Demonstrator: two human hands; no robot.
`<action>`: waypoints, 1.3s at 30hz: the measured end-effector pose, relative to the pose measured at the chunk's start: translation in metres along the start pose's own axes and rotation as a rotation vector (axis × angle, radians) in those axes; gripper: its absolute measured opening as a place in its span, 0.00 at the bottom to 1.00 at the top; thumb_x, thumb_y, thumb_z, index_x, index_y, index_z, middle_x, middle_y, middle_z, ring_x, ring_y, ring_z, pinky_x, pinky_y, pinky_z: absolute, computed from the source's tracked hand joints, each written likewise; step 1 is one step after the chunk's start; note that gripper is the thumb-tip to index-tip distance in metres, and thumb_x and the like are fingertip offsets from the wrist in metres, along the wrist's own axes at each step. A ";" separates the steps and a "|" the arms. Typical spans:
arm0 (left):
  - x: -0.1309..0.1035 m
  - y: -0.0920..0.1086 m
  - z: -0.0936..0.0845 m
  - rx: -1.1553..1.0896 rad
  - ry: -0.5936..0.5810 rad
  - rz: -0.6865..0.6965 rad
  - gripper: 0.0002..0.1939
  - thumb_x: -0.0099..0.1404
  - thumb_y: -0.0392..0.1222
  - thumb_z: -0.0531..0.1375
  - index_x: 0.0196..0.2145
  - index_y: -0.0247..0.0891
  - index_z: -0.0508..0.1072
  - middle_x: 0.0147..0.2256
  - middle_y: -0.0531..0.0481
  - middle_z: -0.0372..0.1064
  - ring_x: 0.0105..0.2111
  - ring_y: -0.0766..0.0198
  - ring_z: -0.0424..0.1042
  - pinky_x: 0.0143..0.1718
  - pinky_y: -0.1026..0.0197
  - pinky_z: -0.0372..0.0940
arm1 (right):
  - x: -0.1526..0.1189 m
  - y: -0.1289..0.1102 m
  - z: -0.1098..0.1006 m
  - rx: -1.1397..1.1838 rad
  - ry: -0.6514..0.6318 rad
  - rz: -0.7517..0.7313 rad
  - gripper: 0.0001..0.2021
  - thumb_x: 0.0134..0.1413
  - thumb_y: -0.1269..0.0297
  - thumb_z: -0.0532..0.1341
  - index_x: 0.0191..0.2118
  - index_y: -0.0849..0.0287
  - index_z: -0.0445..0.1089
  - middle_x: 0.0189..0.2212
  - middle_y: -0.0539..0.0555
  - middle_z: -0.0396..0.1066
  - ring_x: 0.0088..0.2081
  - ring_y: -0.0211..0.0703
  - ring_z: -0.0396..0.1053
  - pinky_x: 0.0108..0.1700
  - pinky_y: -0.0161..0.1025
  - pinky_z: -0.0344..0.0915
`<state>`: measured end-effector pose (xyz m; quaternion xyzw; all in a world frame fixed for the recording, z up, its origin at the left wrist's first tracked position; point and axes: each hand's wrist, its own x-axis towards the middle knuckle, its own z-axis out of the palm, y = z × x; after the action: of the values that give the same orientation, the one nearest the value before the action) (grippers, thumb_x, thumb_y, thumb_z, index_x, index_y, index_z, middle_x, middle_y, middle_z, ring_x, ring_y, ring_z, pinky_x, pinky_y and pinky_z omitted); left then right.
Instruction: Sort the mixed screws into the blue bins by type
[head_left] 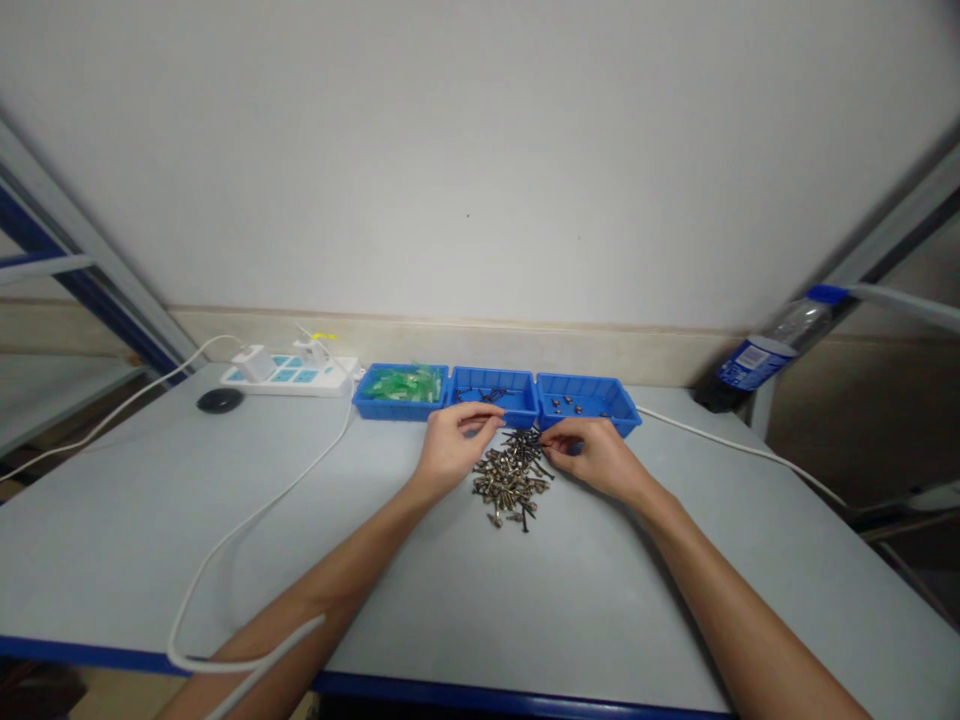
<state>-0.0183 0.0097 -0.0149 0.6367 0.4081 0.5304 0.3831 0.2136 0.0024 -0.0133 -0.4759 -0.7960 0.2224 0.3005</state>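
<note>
On the grey table lies a heap of small metal parts: black screws (523,444) at its far side, brass-coloured pieces (508,480) nearer me. My left hand (450,445) is at the near rim of the middle blue bin (517,413), thumb and forefinger brought together; anything between them is too small to make out. At the heap's right edge, my right hand (592,452) pinches beside the black screws, and what its fingertips hold is unclear. Dark screws lie inside the middle bin. The right blue bin (627,428) contains several small brass-coloured pieces.
The left blue bin (397,410) holds green plastic pieces (405,384). Farther left are a white power strip (330,378) with plugs and a black round object (220,401). A white cable (247,525) crosses my left forearm. A dark drink bottle (757,362) leans at the right.
</note>
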 end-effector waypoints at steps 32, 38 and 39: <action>-0.010 0.009 0.015 -0.110 -0.119 -0.091 0.12 0.59 0.40 0.68 0.41 0.35 0.77 0.34 0.45 0.80 0.35 0.60 0.81 0.40 0.60 0.76 | 0.008 -0.030 0.029 0.836 0.340 0.235 0.18 0.43 0.54 0.75 0.41 0.56 0.80 0.37 0.58 0.82 0.40 0.53 0.80 0.50 0.53 0.74; -0.010 0.008 0.016 -0.153 -0.054 -0.129 0.12 0.55 0.41 0.71 0.36 0.34 0.78 0.33 0.45 0.80 0.34 0.59 0.81 0.40 0.59 0.76 | 0.007 -0.034 0.030 0.837 0.364 0.279 0.21 0.38 0.55 0.77 0.40 0.58 0.79 0.38 0.59 0.81 0.40 0.53 0.80 0.50 0.52 0.75; -0.010 0.008 0.016 -0.158 -0.060 -0.136 0.12 0.54 0.41 0.71 0.35 0.34 0.78 0.33 0.44 0.80 0.34 0.59 0.81 0.40 0.59 0.76 | 0.007 -0.035 0.030 0.824 0.371 0.279 0.21 0.38 0.55 0.77 0.40 0.58 0.79 0.39 0.59 0.81 0.40 0.54 0.80 0.50 0.51 0.75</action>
<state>-0.0026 -0.0032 -0.0134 0.5909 0.3957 0.5144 0.4791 0.1684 -0.0090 -0.0111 -0.4512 -0.5027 0.4694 0.5686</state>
